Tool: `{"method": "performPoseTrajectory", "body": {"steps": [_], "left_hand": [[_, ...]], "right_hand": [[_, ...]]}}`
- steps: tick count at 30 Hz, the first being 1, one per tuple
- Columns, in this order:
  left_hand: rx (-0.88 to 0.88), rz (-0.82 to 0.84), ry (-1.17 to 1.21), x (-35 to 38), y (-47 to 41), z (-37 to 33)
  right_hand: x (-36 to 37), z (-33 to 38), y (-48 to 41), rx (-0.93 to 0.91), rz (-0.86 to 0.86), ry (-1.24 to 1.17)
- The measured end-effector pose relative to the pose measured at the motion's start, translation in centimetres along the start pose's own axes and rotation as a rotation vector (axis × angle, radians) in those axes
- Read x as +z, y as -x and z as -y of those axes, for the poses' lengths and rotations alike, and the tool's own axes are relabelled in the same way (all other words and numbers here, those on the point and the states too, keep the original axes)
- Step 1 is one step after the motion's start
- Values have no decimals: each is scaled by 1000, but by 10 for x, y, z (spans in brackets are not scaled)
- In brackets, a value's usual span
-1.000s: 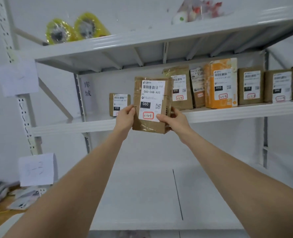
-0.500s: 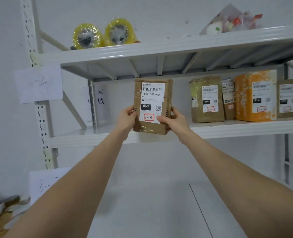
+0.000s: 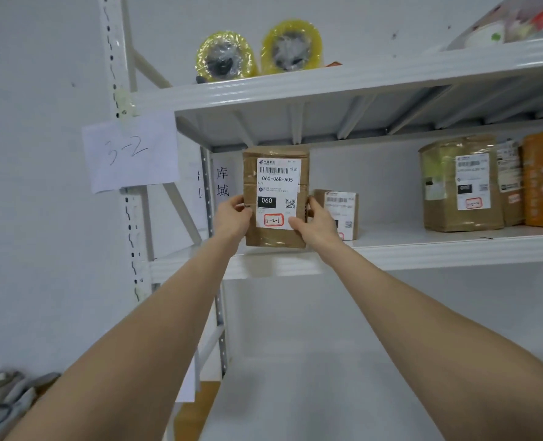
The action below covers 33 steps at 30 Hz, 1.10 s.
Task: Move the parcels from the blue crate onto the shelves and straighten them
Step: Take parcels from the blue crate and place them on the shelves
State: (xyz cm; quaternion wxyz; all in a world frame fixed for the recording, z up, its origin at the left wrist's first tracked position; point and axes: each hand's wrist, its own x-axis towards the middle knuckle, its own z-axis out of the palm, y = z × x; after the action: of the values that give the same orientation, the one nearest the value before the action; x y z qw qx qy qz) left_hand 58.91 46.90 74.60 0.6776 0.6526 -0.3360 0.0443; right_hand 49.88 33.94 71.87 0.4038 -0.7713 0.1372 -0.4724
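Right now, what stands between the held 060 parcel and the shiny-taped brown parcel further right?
Head view: one small brown parcel, partly behind the right hand beside the 060 parcel; then bare shelf up to the taped brown parcel.

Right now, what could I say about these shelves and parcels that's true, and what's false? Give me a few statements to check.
1. The left hand and right hand both grip the tall parcel. True.
2. Its label reads 060-06B-A05. True.
3. The tape rolls on the top shelf are blue. False: they are yellow.
4. The small parcel stands left of the tall parcel. False: it is to the right, partly behind the right hand.
5. The paper sign on the post says 3-2. True.
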Motion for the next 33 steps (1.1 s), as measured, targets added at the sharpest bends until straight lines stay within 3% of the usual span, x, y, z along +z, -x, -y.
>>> {"method": "performPoseTrajectory", "body": {"steps": [10, 25, 28, 33], "left_hand": [[-66, 62, -224, -32, -44, 38], [14, 78, -522, -38, -63, 27], [122, -18, -612, -41, -67, 17], [497, -142, -819, -36, -75, 1]], "right_hand": [[68, -2, -17, 60, 62, 291], [77, 1, -20, 71, 56, 395], [75, 5, -19, 78, 59, 424], [70, 10, -19, 76, 64, 458]]}}
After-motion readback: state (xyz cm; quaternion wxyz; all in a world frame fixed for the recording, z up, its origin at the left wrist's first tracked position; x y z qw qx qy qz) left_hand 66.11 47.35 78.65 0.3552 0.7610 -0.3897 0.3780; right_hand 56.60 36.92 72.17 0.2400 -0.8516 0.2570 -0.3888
